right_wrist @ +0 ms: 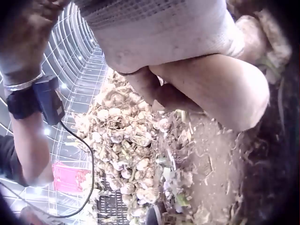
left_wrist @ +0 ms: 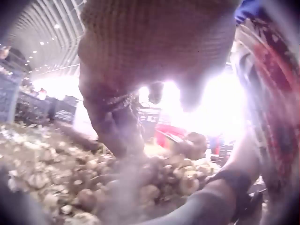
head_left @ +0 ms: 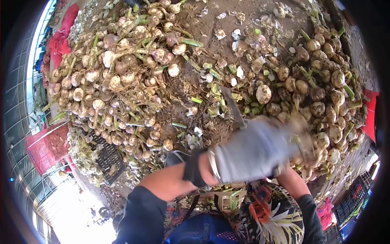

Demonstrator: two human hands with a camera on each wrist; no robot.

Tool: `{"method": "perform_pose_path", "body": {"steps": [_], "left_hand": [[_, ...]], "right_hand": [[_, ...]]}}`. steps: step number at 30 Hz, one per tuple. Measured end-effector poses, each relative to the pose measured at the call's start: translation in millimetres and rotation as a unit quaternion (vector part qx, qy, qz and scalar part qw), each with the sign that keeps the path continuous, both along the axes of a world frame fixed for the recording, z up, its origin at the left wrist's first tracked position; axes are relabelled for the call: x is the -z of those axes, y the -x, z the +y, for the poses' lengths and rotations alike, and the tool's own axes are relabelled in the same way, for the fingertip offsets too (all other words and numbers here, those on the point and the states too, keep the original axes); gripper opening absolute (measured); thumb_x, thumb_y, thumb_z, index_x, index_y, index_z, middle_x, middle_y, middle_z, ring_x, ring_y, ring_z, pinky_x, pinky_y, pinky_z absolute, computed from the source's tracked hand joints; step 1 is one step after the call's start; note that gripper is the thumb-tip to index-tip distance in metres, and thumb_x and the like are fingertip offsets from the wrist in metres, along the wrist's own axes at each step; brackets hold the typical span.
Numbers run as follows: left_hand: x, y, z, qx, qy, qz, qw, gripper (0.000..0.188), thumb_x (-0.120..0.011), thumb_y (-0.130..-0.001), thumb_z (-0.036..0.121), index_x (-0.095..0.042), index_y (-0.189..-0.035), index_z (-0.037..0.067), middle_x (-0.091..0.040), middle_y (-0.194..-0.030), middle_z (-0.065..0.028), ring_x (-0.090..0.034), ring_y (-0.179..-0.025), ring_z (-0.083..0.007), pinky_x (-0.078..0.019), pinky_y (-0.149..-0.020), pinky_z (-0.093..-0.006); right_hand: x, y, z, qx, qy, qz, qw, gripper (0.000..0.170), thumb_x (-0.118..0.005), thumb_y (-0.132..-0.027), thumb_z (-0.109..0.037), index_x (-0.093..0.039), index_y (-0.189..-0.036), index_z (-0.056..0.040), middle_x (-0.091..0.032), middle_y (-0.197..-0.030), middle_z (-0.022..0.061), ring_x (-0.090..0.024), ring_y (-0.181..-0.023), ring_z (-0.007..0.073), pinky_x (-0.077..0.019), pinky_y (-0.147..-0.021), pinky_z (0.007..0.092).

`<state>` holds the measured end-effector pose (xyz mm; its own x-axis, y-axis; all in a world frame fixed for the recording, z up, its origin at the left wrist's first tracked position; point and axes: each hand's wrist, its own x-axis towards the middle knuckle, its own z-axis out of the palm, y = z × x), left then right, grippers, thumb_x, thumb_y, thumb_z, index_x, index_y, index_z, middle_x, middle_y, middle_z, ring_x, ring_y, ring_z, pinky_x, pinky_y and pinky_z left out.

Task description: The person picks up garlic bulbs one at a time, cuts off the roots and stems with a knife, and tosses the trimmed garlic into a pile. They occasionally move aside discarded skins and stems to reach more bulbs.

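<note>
My left hand [head_left: 260, 150], in a pale grey glove, is blurred at the near edge of the right-hand pile of garlic [head_left: 319, 107]. In the left wrist view its fingers hang spread above the bulbs, with light showing between them. My right hand [right_wrist: 183, 51], in a glove with bare fingers, is mostly hidden behind the left one in the head view. Its fingers look curled in the right wrist view. It grips a knife [head_left: 234, 106], whose blade sticks out past the left glove and points away over the dirt; the handle is hidden.
A larger heap of garlic with stems [head_left: 115, 81] covers the left side. Cut stems and peelings litter the dirt floor [head_left: 219, 42] between the heaps. Red mesh bags [head_left: 61, 40] and a black crate [head_left: 107, 158] lie at left; another dark crate [head_left: 355, 199] stands at lower right.
</note>
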<state>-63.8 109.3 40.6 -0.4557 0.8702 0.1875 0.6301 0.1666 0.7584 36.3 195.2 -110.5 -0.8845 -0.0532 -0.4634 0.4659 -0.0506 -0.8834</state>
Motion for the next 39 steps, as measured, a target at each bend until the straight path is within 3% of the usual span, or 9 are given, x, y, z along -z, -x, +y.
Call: {"method": "perform_pose_path", "body": {"steps": [4, 9, 14, 18, 25, 28, 30, 33, 39], "left_hand": [[75, 74, -82, -0.282, 0.222, 0.035, 0.933, 0.030, -0.068, -0.087, 0.018, -0.061, -0.114, 0.009, -0.064, -0.114, -0.0100, -0.067, -0.093, -0.0242, -0.0582, -0.074, -0.0335], [139, 139, -178, -0.246, 0.573, 0.178, 0.761, 0.041, -0.067, -0.087, 0.025, -0.059, -0.124, 0.009, -0.053, -0.140, -0.0194, -0.064, -0.113, -0.0329, -0.0577, -0.084, -0.0397], [150, 114, -201, -0.464, 0.351, -0.057, 0.811, 0.042, -0.077, -0.084, 0.038, -0.066, -0.110, 0.007, -0.073, -0.104, -0.0113, -0.072, -0.090, -0.0280, -0.0573, -0.081, -0.0376], [139, 36, -196, -0.371, 0.334, -0.140, 0.855, 0.037, -0.078, -0.082, 0.039, -0.064, -0.105, 0.013, -0.071, -0.097, -0.0077, -0.071, -0.081, -0.0187, -0.0612, -0.069, -0.0350], [157, 24, -192, -0.354, 0.387, -0.198, 0.828, 0.036, -0.074, -0.074, 0.031, -0.069, -0.105, 0.012, -0.071, -0.095, -0.0182, -0.067, -0.090, -0.0404, -0.0544, -0.080, -0.0439], [179, 36, -216, -0.364, 0.278, -0.353, 0.816, 0.029, -0.077, -0.076, 0.018, -0.069, -0.103, 0.008, -0.073, -0.086, -0.0102, -0.069, -0.073, -0.0179, -0.0544, -0.066, -0.0344], [127, 57, -188, -0.459, 0.181, -0.503, 0.710, 0.026, -0.072, -0.079, 0.004, -0.068, -0.104, 0.007, -0.071, -0.089, -0.0054, -0.064, -0.067, -0.0097, -0.0531, -0.061, -0.0283], [82, 97, -177, -0.461, 0.023, -0.483, 0.744, 0.014, -0.066, -0.093, 0.018, -0.069, -0.086, 0.006, -0.067, -0.112, -0.0094, -0.064, -0.093, -0.0163, -0.0530, -0.083, -0.0254], [-38, 286, -126, -0.409, -0.371, -0.459, 0.695, 0.061, -0.046, -0.102, 0.050, -0.046, -0.134, -0.002, -0.054, -0.126, -0.0272, -0.061, -0.111, -0.0304, -0.0564, -0.095, -0.0396]], "right_hand": [[4, 12, 17, 0.038, 0.023, -0.153, 0.987, 0.011, -0.072, -0.083, -0.005, -0.069, -0.092, 0.0002, -0.064, -0.078, -0.0026, -0.056, -0.069, 0.0065, -0.0451, -0.063, 0.0235], [-4, 21, 17, 0.051, 0.031, -0.172, 0.983, 0.011, -0.073, -0.084, -0.005, -0.068, -0.092, 0.0009, -0.062, -0.077, -0.0042, -0.052, -0.068, 0.0041, -0.0441, -0.063, 0.0229], [5, 16, 19, 0.082, 0.055, -0.191, 0.977, 0.010, -0.074, -0.084, -0.004, -0.068, -0.090, 0.0011, -0.061, -0.075, -0.0050, -0.051, -0.067, 0.0035, -0.0428, -0.061, 0.0232], [11, 12, 18, 0.089, 0.050, -0.182, 0.978, 0.008, -0.074, -0.085, -0.004, -0.067, -0.088, -0.0005, -0.059, -0.071, -0.0056, -0.047, -0.061, 0.0036, -0.0388, -0.055, 0.0230], [9, 9, 10, 0.070, 0.038, -0.149, 0.986, 0.009, -0.074, -0.085, -0.004, -0.068, -0.092, -0.0009, -0.058, -0.070, -0.0064, -0.045, -0.058, 0.0036, -0.0362, -0.051, 0.0239], [11, 6, 12, 0.096, 0.046, -0.139, 0.985, 0.011, -0.074, -0.085, -0.005, -0.068, -0.093, -0.0006, -0.058, -0.071, -0.0068, -0.044, -0.060, 0.0031, -0.0365, -0.052, 0.0234], [13, 5, 13, 0.088, 0.051, -0.153, 0.983, 0.012, -0.075, -0.085, -0.006, -0.068, -0.093, -0.0006, -0.057, -0.072, -0.0074, -0.044, -0.062, 0.0030, -0.0372, -0.054, 0.0231], [13, 5, 15, 0.088, 0.053, -0.148, 0.984, 0.013, -0.075, -0.085, -0.006, -0.067, -0.093, -0.0005, -0.056, -0.073, -0.0077, -0.044, -0.064, 0.0031, -0.0375, -0.055, 0.0230], [6, 7, 15, 0.077, 0.056, -0.171, 0.981, 0.013, -0.075, -0.085, -0.006, -0.067, -0.093, 0.0004, -0.058, -0.075, -0.0070, -0.046, -0.065, 0.0034, -0.0396, -0.057, 0.0229]]}}
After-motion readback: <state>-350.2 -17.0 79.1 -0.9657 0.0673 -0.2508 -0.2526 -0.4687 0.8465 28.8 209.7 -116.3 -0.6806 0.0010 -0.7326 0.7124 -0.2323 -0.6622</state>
